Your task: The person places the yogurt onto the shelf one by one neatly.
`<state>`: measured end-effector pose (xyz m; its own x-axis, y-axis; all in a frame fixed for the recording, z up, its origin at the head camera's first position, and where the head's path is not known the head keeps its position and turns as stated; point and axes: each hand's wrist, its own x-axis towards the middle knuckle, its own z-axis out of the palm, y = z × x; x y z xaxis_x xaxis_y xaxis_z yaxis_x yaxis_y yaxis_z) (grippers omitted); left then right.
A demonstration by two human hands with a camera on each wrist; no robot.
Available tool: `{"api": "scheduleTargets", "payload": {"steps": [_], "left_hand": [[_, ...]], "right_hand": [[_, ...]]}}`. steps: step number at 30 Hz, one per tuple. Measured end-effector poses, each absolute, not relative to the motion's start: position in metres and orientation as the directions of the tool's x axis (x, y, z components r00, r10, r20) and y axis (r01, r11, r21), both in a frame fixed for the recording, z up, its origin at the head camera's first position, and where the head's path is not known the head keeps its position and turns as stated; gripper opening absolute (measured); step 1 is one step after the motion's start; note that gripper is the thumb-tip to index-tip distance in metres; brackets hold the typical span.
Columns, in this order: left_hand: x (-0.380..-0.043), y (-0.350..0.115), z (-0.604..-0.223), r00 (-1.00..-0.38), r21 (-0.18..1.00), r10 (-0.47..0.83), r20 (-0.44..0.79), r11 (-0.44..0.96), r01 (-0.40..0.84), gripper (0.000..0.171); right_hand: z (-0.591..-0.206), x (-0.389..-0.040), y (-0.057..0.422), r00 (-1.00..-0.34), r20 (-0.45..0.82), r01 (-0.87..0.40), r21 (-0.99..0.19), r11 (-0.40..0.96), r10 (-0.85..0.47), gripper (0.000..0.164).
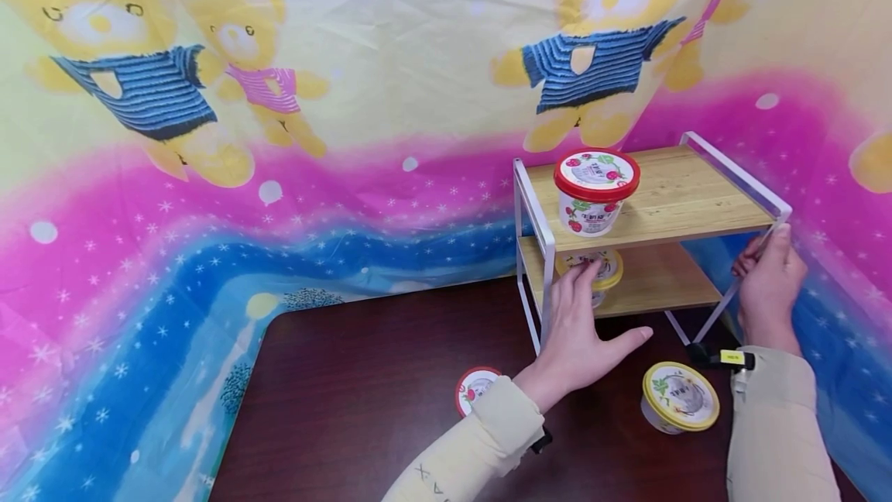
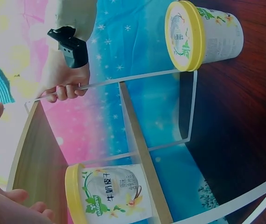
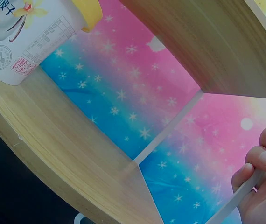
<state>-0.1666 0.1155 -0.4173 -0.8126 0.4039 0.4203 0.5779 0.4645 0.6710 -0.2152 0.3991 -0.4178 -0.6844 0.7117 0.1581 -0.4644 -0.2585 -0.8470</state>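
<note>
A two-tier shelf with wooden boards [image 1: 690, 188] and white metal frames stands on the dark table. My right hand [image 1: 772, 281] grips its right frame post [image 3: 233, 198], fingers curled round the bar. My left hand [image 1: 574, 328] is in front of the shelf's left side, fingers spread and thumb out, holding nothing. Just beyond its fingers, a yellow-lidded tub [image 2: 112, 193] sits upright on the lower board, partly hidden in the head view. On the upper board, near the left end, stands a red-lidded tub [image 1: 596, 192].
Another yellow-lidded tub [image 1: 679, 397] stands on the table [image 1: 348, 401] in front of the shelf. A red-lidded tub [image 1: 475, 390] is partly covered by my left sleeve. Behind the table hangs a bear-printed cloth [image 1: 418, 84].
</note>
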Motion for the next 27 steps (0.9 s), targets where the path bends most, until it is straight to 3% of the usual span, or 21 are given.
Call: {"api": "scheduleTargets", "payload": {"steps": [9,27], "left_hand": [[-0.161,0.103,-0.415,-0.779,0.682,0.394,0.488,0.385,0.622,0.089],[-0.162,0.078,-0.415,-0.783,0.728,0.275,0.558,0.29,0.621,0.065]], "right_hand": [[-0.416,-0.214,0.398,-0.68,0.154,-0.458,-0.852,-0.252,0.716,0.053],[-0.416,-0.215,0.398,-0.684,0.153,-0.459,-0.85,-0.258,0.713,0.054]]}}
